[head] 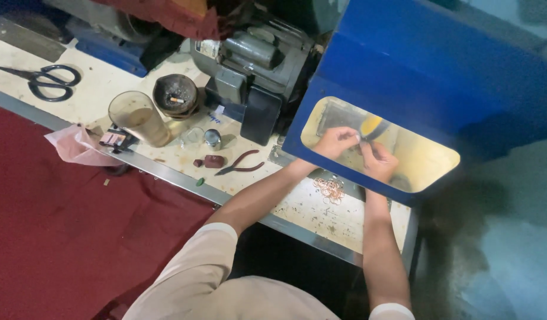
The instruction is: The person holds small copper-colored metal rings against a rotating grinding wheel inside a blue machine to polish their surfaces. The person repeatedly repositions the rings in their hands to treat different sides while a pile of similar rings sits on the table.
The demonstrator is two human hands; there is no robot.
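Both my hands reach through the lit rectangular opening of a blue hood [415, 65]. My left hand [335, 141] and my right hand [379, 160] are close together, fingers pinched around something too small to make out, right beside a yellow wheel [371, 125] inside the hood. A pile of thin copper-coloured rings [329, 189] lies on the bench just below my left wrist.
On the cream bench [309, 207] lie red-handled pliers [241, 163], a glass tumbler [138, 117], an ashtray bowl [175, 95], black scissors [48, 80] and a grey motor [252, 65]. A dark red cloth [66, 225] covers the lower left.
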